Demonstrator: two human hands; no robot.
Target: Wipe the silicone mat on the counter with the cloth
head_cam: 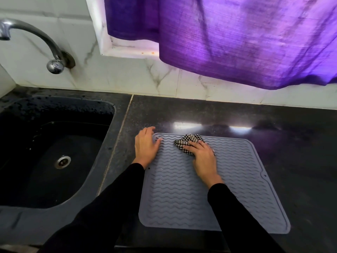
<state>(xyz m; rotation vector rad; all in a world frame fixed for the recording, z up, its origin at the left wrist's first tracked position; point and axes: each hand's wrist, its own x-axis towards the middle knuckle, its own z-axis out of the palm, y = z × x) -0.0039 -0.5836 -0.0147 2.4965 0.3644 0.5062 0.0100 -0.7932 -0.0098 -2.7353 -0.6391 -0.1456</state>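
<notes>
A dark speckled stone counter (237, 114) is seen from above, backed by a white marble-veined tiled wall (127, 77) over which a purple curtain (237, 37) hangs. A black sink (54, 152) with a metal drain (62, 161) is set into the counter to the left of the left hand, and a curved chrome tap (36, 39) is mounted on the wall above it.

A grey silicone mat (200, 189) with wavy ridges is laid flat on the counter, beneath both hands and stretching back toward the person. The left hand (146, 147) is laid flat, fingers straight and lightly spread, on the mat's far left corner (partly over the edge onto the counter). The right hand (202, 157) is pressed down on a crumpled black-and-white checked cloth (187, 141), its fingers extended over the fabric; whether any fabric is pinched beneath cannot be told. The cloth is bunched on the mat near its far edge, protruding beyond the right hand's fingertips and just right of the left hand. Both arms are covered by black sleeves (237, 216).
</notes>
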